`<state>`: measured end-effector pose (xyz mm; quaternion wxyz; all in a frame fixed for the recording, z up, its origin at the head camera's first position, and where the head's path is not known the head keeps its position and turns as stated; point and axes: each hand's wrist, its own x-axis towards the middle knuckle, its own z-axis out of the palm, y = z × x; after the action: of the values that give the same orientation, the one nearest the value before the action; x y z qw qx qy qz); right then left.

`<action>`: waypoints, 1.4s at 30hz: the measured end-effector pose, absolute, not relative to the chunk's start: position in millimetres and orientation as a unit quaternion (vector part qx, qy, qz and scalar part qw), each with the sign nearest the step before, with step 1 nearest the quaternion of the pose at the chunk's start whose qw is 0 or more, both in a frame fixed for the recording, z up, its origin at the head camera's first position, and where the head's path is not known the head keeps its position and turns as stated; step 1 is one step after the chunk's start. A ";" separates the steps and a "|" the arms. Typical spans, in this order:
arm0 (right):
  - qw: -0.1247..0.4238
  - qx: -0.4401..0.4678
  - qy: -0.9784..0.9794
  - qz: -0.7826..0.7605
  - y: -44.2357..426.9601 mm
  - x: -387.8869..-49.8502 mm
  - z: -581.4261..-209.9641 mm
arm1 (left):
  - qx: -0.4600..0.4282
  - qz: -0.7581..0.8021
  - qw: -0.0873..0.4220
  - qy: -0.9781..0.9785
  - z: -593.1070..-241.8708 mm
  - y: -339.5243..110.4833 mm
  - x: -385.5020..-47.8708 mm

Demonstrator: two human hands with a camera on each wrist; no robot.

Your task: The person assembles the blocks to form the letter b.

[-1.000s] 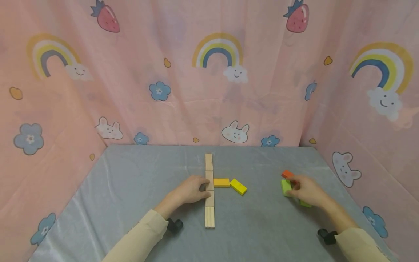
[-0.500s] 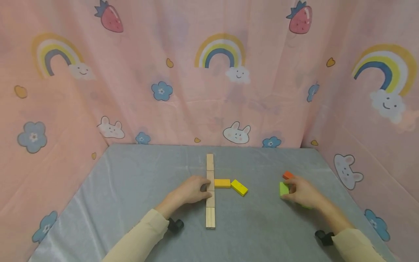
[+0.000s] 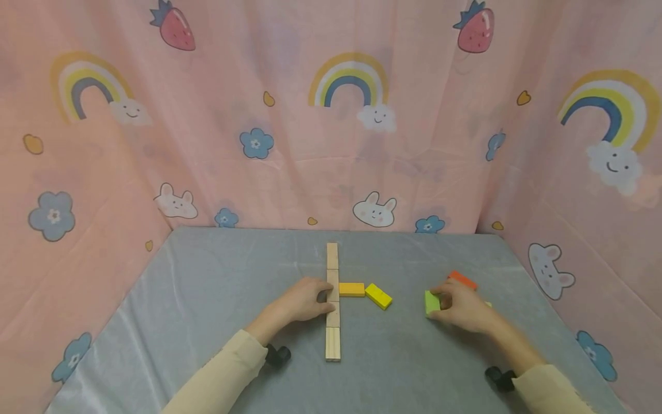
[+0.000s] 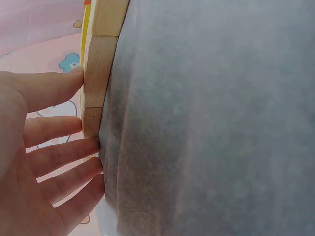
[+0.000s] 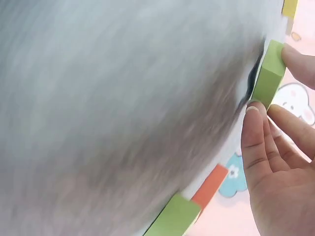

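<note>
Several plain wooden blocks [image 3: 333,257] lie end to end in a straight line running away from me. Beside this row is my left hand [image 3: 302,300], thumb and fingertips touching its left side; in the left wrist view the fingers [image 4: 61,153] are extended and spread. My right hand [image 3: 462,307] pinches a light green block [image 3: 431,303] between thumb and fingers, at the right of the table. An amber block [image 3: 351,289] stands out at a right angle from the row's right side. Off its right end a yellow block [image 3: 378,296] lies at a slant.
Behind the right hand lies an orange-red block [image 3: 464,279]. A second green block [image 5: 173,216] sits near it, mostly hidden by the hand in the head view. Grey cloth covers the table [image 3: 233,259]; a pink printed curtain [image 3: 289,178] encloses its back and sides.
My right hand has moved left with the green block, away from the orange-red block, which now shows more. The left hand stays at the wooden row.
</note>
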<state>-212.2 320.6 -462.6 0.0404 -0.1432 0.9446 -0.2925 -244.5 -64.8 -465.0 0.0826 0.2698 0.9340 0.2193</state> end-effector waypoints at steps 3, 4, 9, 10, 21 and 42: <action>0.041 -0.145 0.945 -0.292 312.8 -211.3 -462.4 | 0.269 0.219 0.082 0.934 -465.5 -64.8 -244.9; 0.041 -0.146 0.944 -0.292 310.3 -210.7 -462.2 | 0.269 0.218 0.082 0.934 -465.8 -64.8 -245.0; 0.035 -0.161 0.946 -0.279 299.3 -208.4 -462.1 | 0.269 0.215 0.082 0.935 -466.0 -64.5 -245.3; 0.033 -0.166 0.947 -0.274 297.3 -208.0 -462.0 | 0.268 0.215 0.082 0.936 -465.9 -64.5 -245.2; 0.057 -0.200 0.942 -0.263 277.2 -203.8 -459.7 | 0.265 0.214 0.082 0.937 -465.9 -64.5 -244.9; 0.072 -0.238 0.934 -0.258 256.2 -202.1 -463.6 | 0.269 0.211 0.082 0.936 -466.0 -65.2 -245.1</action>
<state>-202.1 256.2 -463.6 0.0722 -0.2384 0.9336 -0.2576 -245.1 -65.2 -466.0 0.0817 0.2686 0.9363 0.2110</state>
